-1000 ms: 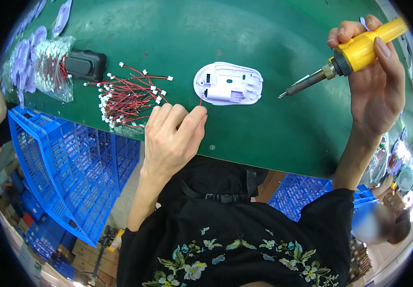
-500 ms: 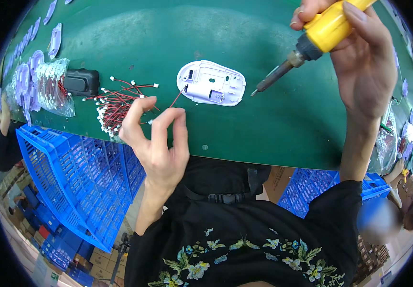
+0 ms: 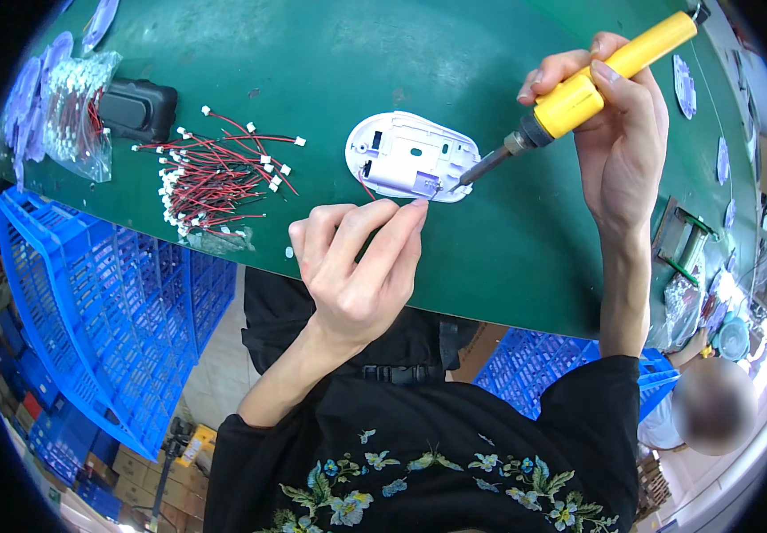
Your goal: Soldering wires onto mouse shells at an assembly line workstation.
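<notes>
A white mouse-shaped plastic shell (image 3: 401, 160) lies on the green table with its inside facing up. My right hand (image 3: 619, 133) is closed around a yellow-handled soldering iron (image 3: 570, 105). The iron's metal tip slants down to the shell's right end, near a small metal contact. My left hand (image 3: 357, 266) has its fingers bent and the fingertips pinched together at the shell's near edge; what they hold is too small to make out. A short red wire (image 3: 366, 186) leads from the shell's left part toward those fingers.
Left of the shell lies a pile of red-and-black wires (image 3: 215, 182) with white connectors. Beyond it are a black case (image 3: 137, 108) and a clear bag (image 3: 81, 115) of connectors. A green stand (image 3: 686, 240) is at right. Blue crates (image 3: 108, 311) stand below the table edge.
My left hand has moved right to the shell's near edge, and its fingertips have come together. The soldering iron has come down and left, its tip now over the shell.
</notes>
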`<action>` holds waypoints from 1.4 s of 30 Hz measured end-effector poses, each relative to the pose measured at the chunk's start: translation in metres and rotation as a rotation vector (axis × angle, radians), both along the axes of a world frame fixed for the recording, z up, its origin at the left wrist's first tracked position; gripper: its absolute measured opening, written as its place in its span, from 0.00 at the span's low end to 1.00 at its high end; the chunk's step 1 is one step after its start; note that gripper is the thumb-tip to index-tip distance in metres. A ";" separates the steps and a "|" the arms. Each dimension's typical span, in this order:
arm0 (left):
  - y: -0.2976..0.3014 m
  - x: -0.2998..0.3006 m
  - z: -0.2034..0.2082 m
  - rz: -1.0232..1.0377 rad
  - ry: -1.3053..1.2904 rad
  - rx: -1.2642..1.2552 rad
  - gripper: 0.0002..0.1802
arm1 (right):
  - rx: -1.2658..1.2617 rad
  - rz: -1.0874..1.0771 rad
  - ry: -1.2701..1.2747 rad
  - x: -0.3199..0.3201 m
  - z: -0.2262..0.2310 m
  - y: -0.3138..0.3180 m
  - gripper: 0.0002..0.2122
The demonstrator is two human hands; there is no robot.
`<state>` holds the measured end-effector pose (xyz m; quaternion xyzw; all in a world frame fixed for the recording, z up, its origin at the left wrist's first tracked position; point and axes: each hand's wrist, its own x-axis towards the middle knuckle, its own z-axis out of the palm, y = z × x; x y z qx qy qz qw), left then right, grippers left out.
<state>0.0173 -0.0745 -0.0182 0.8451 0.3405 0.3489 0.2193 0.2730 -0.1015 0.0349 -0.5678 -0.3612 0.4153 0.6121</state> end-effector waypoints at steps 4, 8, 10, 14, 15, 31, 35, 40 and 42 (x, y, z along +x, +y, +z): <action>0.000 -0.005 -0.008 -0.026 -0.072 0.039 0.19 | -0.035 -0.005 0.006 -0.006 -0.001 0.004 0.10; 0.002 -0.003 0.000 -0.034 -0.057 0.004 0.16 | -0.060 -0.022 0.008 -0.009 0.000 0.004 0.10; 0.002 -0.002 -0.002 -0.034 -0.068 0.001 0.16 | -0.069 -0.029 -0.001 -0.010 0.001 0.005 0.10; 0.002 -0.002 -0.003 -0.034 -0.087 0.001 0.16 | -0.075 -0.034 0.016 -0.010 -0.002 0.008 0.11; 0.002 -0.002 -0.003 -0.036 -0.088 0.000 0.16 | -0.076 -0.036 0.015 -0.009 -0.004 0.008 0.11; 0.001 -0.003 -0.008 -0.046 -0.081 0.000 0.17 | -0.099 -0.038 -0.020 -0.011 -0.003 0.007 0.10; 0.002 -0.003 -0.006 -0.045 -0.075 0.000 0.17 | -0.096 -0.033 -0.036 -0.009 -0.005 0.007 0.10; 0.002 -0.003 -0.007 -0.041 -0.078 0.001 0.17 | -0.097 -0.037 -0.027 -0.011 -0.003 0.008 0.10; 0.002 -0.002 -0.007 -0.041 -0.085 0.001 0.17 | -0.095 -0.041 -0.022 -0.011 -0.003 0.007 0.10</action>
